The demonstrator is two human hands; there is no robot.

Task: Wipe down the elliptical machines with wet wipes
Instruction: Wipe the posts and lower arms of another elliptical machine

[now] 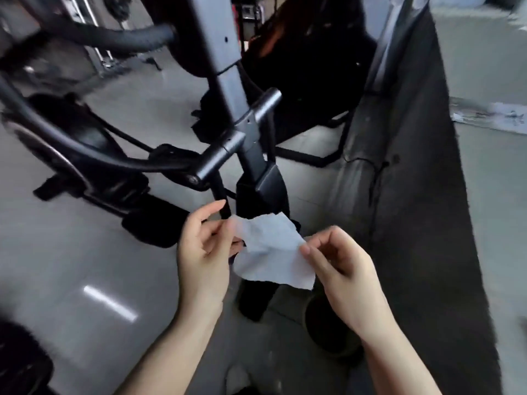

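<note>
A white wet wipe [272,250] is stretched out between my two hands at the lower middle of the view. My left hand [201,253] pinches its left edge with thumb and fingers. My right hand [340,269] pinches its right edge, fingers curled. Just beyond the wipe rises the elliptical machine's grey upright post [228,89] with a short dark crossbar [241,139] and a black base cover [268,183]. Black curved arm bars [71,138] run off to the left.
A dark grey pillar or wall edge [410,195] stands close on the right with a thin black cable hanging on it. A black pedal [155,223] lies low on the left above glossy grey floor [71,266]. More dark gym gear stands behind.
</note>
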